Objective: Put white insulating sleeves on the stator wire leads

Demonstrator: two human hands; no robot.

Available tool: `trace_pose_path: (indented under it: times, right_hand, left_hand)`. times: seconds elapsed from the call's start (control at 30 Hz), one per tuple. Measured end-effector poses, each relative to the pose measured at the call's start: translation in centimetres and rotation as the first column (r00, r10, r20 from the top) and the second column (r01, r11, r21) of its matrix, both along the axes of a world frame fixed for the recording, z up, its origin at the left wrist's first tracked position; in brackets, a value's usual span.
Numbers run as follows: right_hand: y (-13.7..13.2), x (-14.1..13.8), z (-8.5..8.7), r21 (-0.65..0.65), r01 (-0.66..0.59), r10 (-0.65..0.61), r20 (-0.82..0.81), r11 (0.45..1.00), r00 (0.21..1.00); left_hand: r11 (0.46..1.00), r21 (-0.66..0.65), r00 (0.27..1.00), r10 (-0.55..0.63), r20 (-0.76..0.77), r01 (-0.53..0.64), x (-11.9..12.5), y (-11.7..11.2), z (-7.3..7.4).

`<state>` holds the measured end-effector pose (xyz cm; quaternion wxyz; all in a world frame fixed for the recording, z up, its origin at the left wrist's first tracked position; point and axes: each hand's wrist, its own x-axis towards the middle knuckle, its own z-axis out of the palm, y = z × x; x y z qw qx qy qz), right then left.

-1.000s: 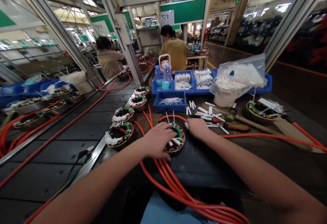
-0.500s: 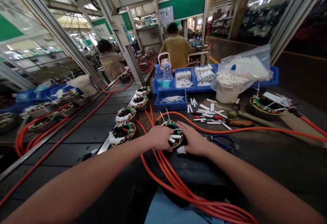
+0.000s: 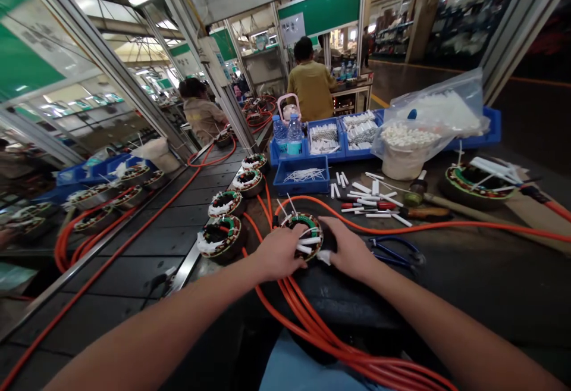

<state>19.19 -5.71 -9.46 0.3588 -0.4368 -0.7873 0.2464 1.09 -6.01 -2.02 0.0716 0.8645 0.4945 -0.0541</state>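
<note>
A ring-shaped motor stator point(image 3: 312, 222), with green insulation, copper windings and white sleeves, lies on the dark bench in front of me. My left hand point(image 3: 282, 252) is closed over its near left rim, fingers reaching in by two white sleeves point(image 3: 308, 245). Thin white ties point(image 3: 292, 203) stick up at its far side. Close by its right side is my right hand point(image 3: 350, 248), thumb and fingers spread apart. A small white scrap point(image 3: 325, 256) lies at the right thumb; whether the thumb presses it, I cannot tell. Orange cables point(image 3: 303, 310) run from the stator toward my lap.
More stators point(image 3: 222, 238) line the left side. Behind are a blue tray point(image 3: 301, 184) of ties, bins point(image 3: 325, 138) of sleeves and water bottles point(image 3: 294, 135). Loose sleeves point(image 3: 370, 200), blue-handled pliers point(image 3: 395, 251) and another stator point(image 3: 475, 185) lie to the right. Co-workers point(image 3: 307, 84) sit beyond.
My right hand's fingers have drawn slightly back from the stator's rim, showing more of the ring. My left hand stays on it. The whole view has shifted a little.
</note>
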Motion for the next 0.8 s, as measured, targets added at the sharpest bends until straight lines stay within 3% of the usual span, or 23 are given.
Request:
trace_pose_path:
  times: [0.1, 0.2, 0.27, 0.37, 0.43, 0.53, 0.67, 0.8]
  right_hand:
    - [-1.5, 0.5, 0.1, 0.047, 0.061, -0.061, 0.000, 0.997, 0.998]
    - [-2.4, 1.1, 0.3, 0.069, 0.017, -0.021, 0.049, 0.997, 0.999]
    - [-2.5, 1.4, 0.4, 0.072, 0.023, -0.027, 0.061, 0.997, 0.998]
    - [-2.4, 1.5, 0.7, 0.097, 0.045, -0.054, 0.092, 0.994, 0.994]
    - [-2.3, 1.1, 0.7, 0.112, 0.019, -0.035, 0.139, 0.994, 0.990]
    - [-2.5, 0.3, 0.3, 0.160, 0.011, -0.047, 0.222, 0.987, 0.974]
    - [-2.8, -0.5, -0.2, 0.271, -0.025, -0.067, 0.328, 0.962, 0.942]
    - [-1.9, -0.3, -0.8, 0.327, -0.114, -0.021, 0.382, 0.938, 0.924]
  left_hand:
    - [0.992, 0.033, 0.990, 0.115, 0.086, -0.118, 1.4, -1.0, -0.9]
    - [0.990, 0.008, 0.920, 0.128, 0.371, -0.141, 0.2, -1.0, -0.4]
    - [0.998, 0.052, 0.888, 0.012, 0.460, -0.040, -2.1, -0.4, 0.6]
    - [0.960, 0.149, 0.924, -0.271, 0.270, 0.238, -5.7, 0.9, 1.6]
    - [0.911, 0.129, 0.899, -0.408, 0.156, 0.391, -6.7, 1.8, 1.4]
    - [0.875, 0.082, 0.862, -0.484, 0.153, 0.477, -6.4, 3.0, 0.1]
    - [0.914, 0.082, 0.875, -0.404, 0.268, 0.397, -5.8, 3.6, -1.6]
    - [0.970, 0.082, 0.889, -0.244, 0.387, 0.231, -5.4, 1.9, -2.6]
